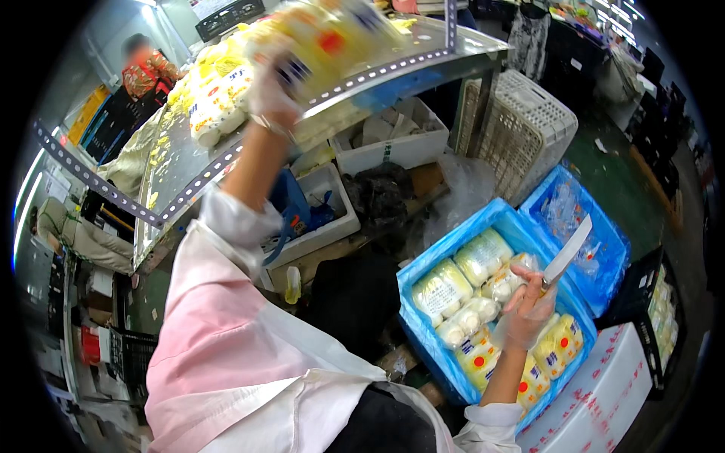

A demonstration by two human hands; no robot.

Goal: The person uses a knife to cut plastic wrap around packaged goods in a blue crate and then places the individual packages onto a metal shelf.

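My left hand (pixel 274 93), in a clear thin glove, is raised over the metal table (pixel 187 161) and grips a bagged pack of pale yellow leafy vegetables (pixel 334 42), blurred by motion. More such packs (pixel 218 107) lie heaped beside it. At the lower right, my right hand (pixel 529 303), also gloved, holds a knife (pixel 568 249) by its handle, blade pointing up and away. Under this hand stands a crate lined with blue plastic (pixel 405 294), holding several bagged vegetable packs (pixel 444 291).
A second blue-lined crate (pixel 614 272) with clear plastic bags adjoins the first. Around are a white carton (pixel 595 390), a black crate (pixel 640 328), white plastic baskets (pixel 527 124) and foam boxes (pixel 396 153) under the table. Another person (pixel 144 71) is beyond the table.
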